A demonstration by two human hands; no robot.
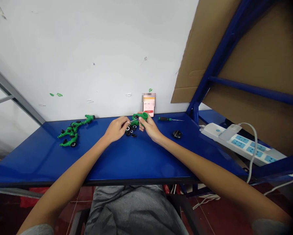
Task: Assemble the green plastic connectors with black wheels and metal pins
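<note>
My right hand (150, 128) is closed round a green plastic pipe fitting (144, 115) with a round open end. My left hand (117, 129) pinches a thin metal rod (134, 120), whose far end reaches the fitting near my right thumb. The rod's handle, if it has one, is hidden in my left palm. Just below the fitting, several black rings and small parts (128, 132) lie on the blue table (136, 160), a few with white centres. Further left sit several green fittings (74, 129) with black caps, grouped together.
Against the white wall a phone (148, 111) stands upright. A screwdriver (164, 119) with a green and black handle lies right of my hands, near a round black object (177, 134). A white power strip (241, 143) with cables borders the table's right side, beside a blue frame (217, 58).
</note>
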